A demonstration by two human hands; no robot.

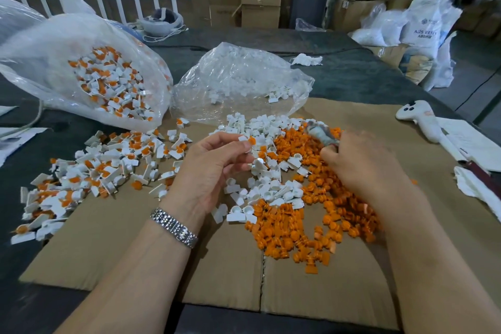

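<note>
Cardboard sheet point(108, 238) serves as work mat, keeping small parts off the table point(352, 76). Clear bag point(54, 62) at left lies open on its side, assembled pieces point(103, 165) spilling out, probably output. Centre: white caps point(271, 171) and orange plugs point(311, 211) heaped within reach. Left hand point(211, 168) pinches a plugged cap point(248, 141) between thumb and fingertips, above the caps. Right hand point(360, 165), blurred — fingers curled round a wrapped tool point(321, 131). Far sack point(423, 24) reads "ABS" — rest unclear

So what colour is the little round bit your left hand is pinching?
The round bit is orange; head view.
</note>
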